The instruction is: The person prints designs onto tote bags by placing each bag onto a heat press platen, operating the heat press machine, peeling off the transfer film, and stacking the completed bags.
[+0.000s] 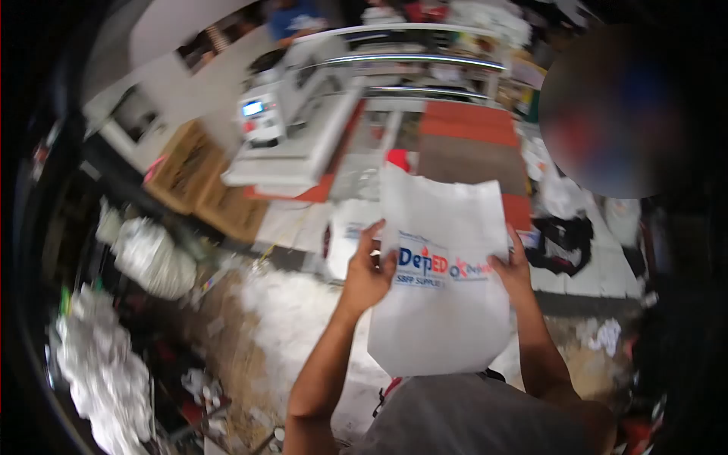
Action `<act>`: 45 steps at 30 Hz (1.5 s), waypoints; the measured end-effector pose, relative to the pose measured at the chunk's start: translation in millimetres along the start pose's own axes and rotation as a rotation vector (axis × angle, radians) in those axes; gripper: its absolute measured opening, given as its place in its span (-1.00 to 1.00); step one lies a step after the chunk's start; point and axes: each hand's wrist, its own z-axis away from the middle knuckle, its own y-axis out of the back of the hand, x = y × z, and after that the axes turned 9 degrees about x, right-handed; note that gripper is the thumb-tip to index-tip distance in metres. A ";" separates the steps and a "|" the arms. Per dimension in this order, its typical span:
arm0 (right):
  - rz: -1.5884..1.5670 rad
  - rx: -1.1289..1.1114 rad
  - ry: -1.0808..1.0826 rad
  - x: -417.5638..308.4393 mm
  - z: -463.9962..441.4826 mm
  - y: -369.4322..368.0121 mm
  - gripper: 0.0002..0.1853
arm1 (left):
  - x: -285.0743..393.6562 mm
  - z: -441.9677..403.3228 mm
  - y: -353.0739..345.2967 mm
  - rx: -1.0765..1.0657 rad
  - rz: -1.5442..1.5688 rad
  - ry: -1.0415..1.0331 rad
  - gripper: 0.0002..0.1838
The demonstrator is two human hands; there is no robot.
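Observation:
Between my two hands I hold up a white bag (440, 326), printed in blue and red with "DepED" and "SBFP" lettering. My left hand (370, 269) grips its left edge beside the print, thumb on the front. On the opposite edge, my right hand (516, 269) is closed, with part of its fingers behind the material. The bag hangs upright and slightly bowed in front of my body. Another white printed piece (350, 239) lies on the surface behind my left hand.
A white machine with a lit display (258, 114) stands at the back left, beside cardboard boxes (189, 171). An orange and brown panel (470, 144) lies ahead. White bundles (106, 364) fill the left side; a black bag (563, 244) sits at right. Scraps litter the floor.

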 end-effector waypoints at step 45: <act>0.841 0.314 0.527 152.3 -367.4 101.9 -0.68 | -225.0 -231.4 -120.7 0.195 -0.441 -0.067 -0.54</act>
